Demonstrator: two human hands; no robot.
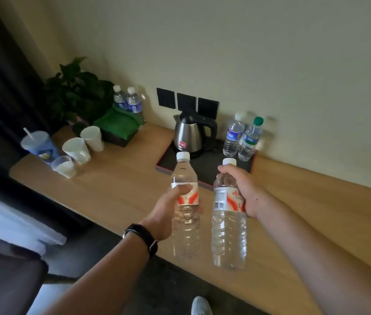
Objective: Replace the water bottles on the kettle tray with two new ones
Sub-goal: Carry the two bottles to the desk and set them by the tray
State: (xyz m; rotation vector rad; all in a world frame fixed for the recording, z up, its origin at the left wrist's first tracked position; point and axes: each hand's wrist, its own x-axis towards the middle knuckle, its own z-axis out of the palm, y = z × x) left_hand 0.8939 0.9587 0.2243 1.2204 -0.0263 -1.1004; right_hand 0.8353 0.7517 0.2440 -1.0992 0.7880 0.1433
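Note:
My left hand (166,214) grips a clear water bottle with a red-and-white label (185,221), held upright above the desk's front edge. My right hand (243,189) grips a second bottle of the same kind (228,237) beside it. Behind them lies a dark kettle tray (245,165) with a steel kettle (190,135). At the tray's right rear stand a blue-labelled bottle with a white cap (233,137) and a bottle with a green cap (250,139). Both hands are short of the tray.
On the wooden desk (116,178) to the left stand several plastic cups (76,148) and a blue lidded cup with a straw (38,145). Further back are a green cloth (117,122), two blue-labelled bottles (127,100) and a plant (75,92). Black wall sockets (186,102) sit behind the kettle.

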